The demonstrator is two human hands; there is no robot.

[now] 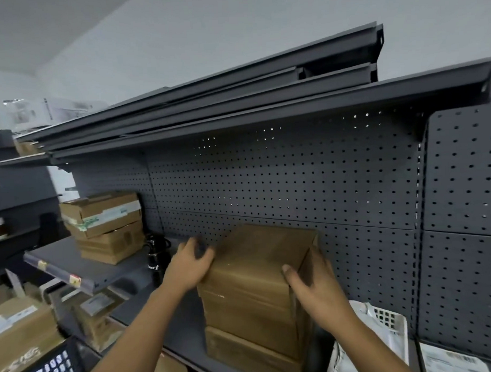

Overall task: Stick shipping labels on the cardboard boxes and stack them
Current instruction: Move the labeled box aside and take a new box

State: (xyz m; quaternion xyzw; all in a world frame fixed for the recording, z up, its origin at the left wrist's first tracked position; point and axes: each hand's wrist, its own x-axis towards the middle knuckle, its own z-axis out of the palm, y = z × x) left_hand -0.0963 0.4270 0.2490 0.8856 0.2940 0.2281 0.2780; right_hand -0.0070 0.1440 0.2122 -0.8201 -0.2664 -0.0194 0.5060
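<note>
the top box (258,257) is gripped from both sides. it sits on the lower boxes (247,322) of a stack on the grey shelf (184,313), close against the pegboard wall (294,184). the left hand (190,264) is curled round the box's left edge, while the right hand (312,289) is clamped on its near right corner, thumb laid on the front face. a black bottle (156,257) is seen just left of the left hand, with taped boxes (103,218) stacked further left and a white basket (388,320) at the near right.

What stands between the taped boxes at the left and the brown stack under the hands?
A black bottle stands there, beside the left hand that holds the top box; head view.
</note>
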